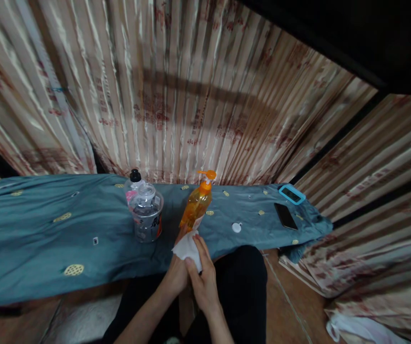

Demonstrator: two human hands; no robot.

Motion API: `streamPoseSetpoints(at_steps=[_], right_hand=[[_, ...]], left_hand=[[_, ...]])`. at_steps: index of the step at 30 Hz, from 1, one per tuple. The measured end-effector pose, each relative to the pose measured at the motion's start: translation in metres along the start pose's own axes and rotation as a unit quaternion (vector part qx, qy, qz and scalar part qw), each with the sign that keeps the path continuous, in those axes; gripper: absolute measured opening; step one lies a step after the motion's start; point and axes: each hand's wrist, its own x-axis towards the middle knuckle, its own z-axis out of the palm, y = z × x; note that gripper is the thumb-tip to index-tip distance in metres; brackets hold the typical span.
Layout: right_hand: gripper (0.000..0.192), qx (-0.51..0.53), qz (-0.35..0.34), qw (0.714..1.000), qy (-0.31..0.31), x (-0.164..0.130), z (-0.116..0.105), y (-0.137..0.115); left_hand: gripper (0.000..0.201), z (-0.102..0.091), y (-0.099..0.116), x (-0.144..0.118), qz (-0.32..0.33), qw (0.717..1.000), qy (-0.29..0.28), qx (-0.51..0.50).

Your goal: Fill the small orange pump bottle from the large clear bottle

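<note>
- at the far left we see a blue cloth spread over a long surface, dotted with small yellow patches, with striped curtains hanging behind it.
- further along on the cloth stands a clear jar with a domed lid, and just behind it, touching or nearly so, a small bottle with a black cap.
- next comes our left hand, rising from below the cloth's near edge; its fingers are curled round the base of the orange bottle, though the tissue hides most of the grip.
- the orange bottle is tilted, its pump top leaning away to the right and up, its lower end sitting in the left hand just above the cloth's near edge.
- a white tissue lies against the bottle's lower end, between the two hands.
- our right hand sits just right of the left, touching it; its fingers lie fairly straight and press the tissue against the bottle, the thumb over the tissue's lower edge.
- right of the hands a small white disc rests on the cloth, apart from the bottle.
- further right lie a dark phone and, just behind it, a device with a light blue rim, near the cloth's right end.
</note>
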Motion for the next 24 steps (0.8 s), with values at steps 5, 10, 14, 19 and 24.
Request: streamPoseSetpoints(at_steps=[5, 10, 14, 19, 24], right_hand=[[0.053, 0.041, 0.040, 0.996, 0.068, 0.014, 0.002, 0.013], [0.058, 0.030, 0.028, 0.989, 0.142, 0.034, -0.023, -0.013], [0.050, -0.040, -0.050, 0.987, 0.150, 0.061, -0.018, -0.031], [0.045, -0.114, -0.089, 0.985, 0.099, 0.069, 0.021, 0.000], [0.035, -0.120, -0.050, 0.989, 0.066, 0.036, 0.031, 0.037]], left_hand=[[0.066, -0.007, -0.003, -0.017, 0.022, 0.983, -0.007, 0.184], [0.076, -0.025, 0.011, -0.019, -0.036, 0.994, -0.001, 0.103], [0.070, -0.038, 0.014, 0.009, -0.105, 0.987, 0.115, -0.038], [0.080, -0.037, 0.009, 0.049, -0.121, 0.974, 0.126, -0.141], [0.084, -0.038, 0.008, 0.060, -0.122, 0.976, 0.132, -0.126]])
